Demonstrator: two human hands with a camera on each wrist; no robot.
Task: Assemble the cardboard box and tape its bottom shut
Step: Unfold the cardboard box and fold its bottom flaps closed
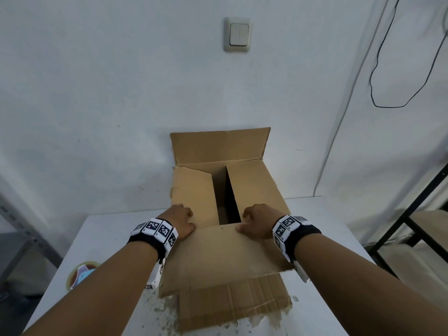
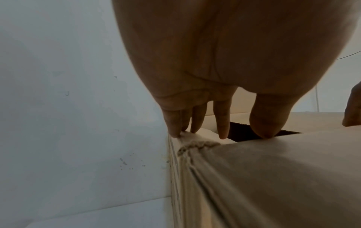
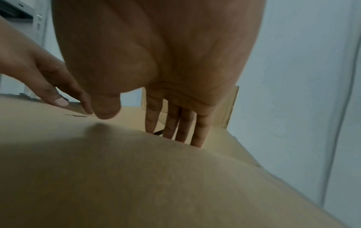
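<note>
Right now my left fingers (image 2: 223, 123) are straight and slightly spread, tips pressing down on the left short flap (image 1: 194, 192) at its near corner, thumb resting on the edge of the near long flap (image 1: 218, 253). My right fingers (image 3: 185, 123) are straight and held close together, tips over that same flap's far edge onto the right short flap (image 1: 254, 190). Neither my left hand (image 1: 180, 220) nor my right hand (image 1: 258, 220) pinches anything; both just press.

The cardboard box (image 1: 232, 304) stands on the white table (image 1: 339, 238) against the wall, bottom upward, far long flap (image 1: 218, 146) upright, a dark gap between the short flaps.

I judge this step to be folding the near flap flat. To do it well, I would keep both short flaps level, press evenly along the crease, then bring the far flap down to meet it squarely. A blue-and-white object (image 1: 81, 277), possibly the tape, sits by my left forearm.
</note>
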